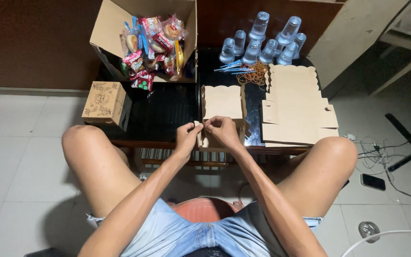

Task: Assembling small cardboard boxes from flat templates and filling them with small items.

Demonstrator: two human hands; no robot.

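Head view: at the centre of the frame both hands meet over a flat, die-cut cardboard box blank (pixel 221 102) that lies on the dark table (pixel 160 116). The left hand (pixel 186 136) and the right hand (pixel 223 130) each pinch a small tab at the blank's near edge, fingertips together on the card, so both grips are clamped on the cardboard box blank.

Judging from this, the step in hand is folding the first flap of the blank into shape. The next move seems to call for a firm crease along the scored line, with one hand steadying the panel while the other bends the tab upright.

To the right of centre lies a stack of flat blanks (pixel 297 107) with scalloped edges. Behind it, at the upper middle, stand clear plastic cups (pixel 262 43) turned upside down, with rubber bands (pixel 255 74) in front of them. At the upper left an open carton (pixel 108 21) holds wrapped snacks (pixel 153 45), and below it a small finished patterned box (pixel 103 100) sits at the table's corner. A phone (pixel 373 181) lies on the tiled floor at lower right.
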